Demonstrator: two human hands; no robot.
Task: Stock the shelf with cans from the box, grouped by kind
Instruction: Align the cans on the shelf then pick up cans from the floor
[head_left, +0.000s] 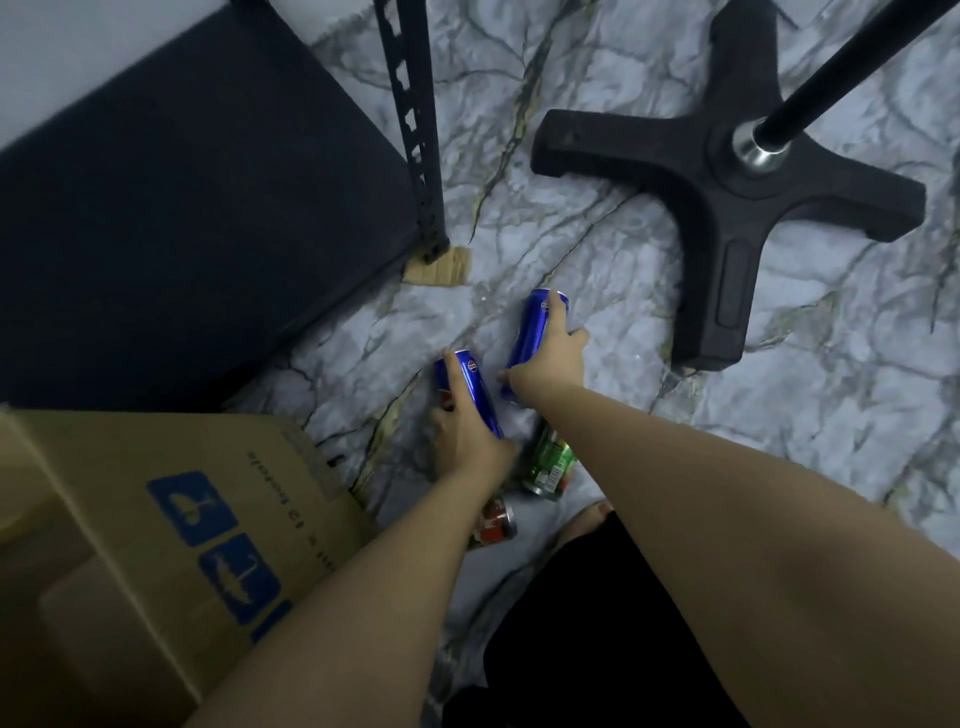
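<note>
Left hand (462, 431): wrapped around a blue can (470, 389); fingers curl over its left side, thumb side hidden; the can tilts, its top pointing up the frame; whether its base touches the floor I cannot tell.
Right hand (545, 358): wrapped around a 2nd blue can (532, 332); 1 finger lies along the can toward its top rim; the can leans up and to the right.
The 2 blue cans: near each other but apart, over the marble floor (597, 249), right of the box and below the shelf post.
Green can (548, 467): lies on its side on the floor, between the 2 forearms, just below the right wrist; untouched.
Red can (496, 522): lies on the floor just under the left forearm, partly hidden by it; its label is too blurred to read.
Box (171, 519): brown cardboard, lower left, with blue handling symbols on a flap; its inside is not clear from here.
Shelf (182, 208): dark board at upper left, low to the floor; no cans show on the part in view; its perforated post (415, 130) stands on a scrap of cardboard (441, 267).
Stand base (727, 192): black, 4 arms, upper right, with a pole rising from a metal collar; well apart from the cans.
Person: black clothing and a bare foot (587, 519) at the bottom, beside the green can.
</note>
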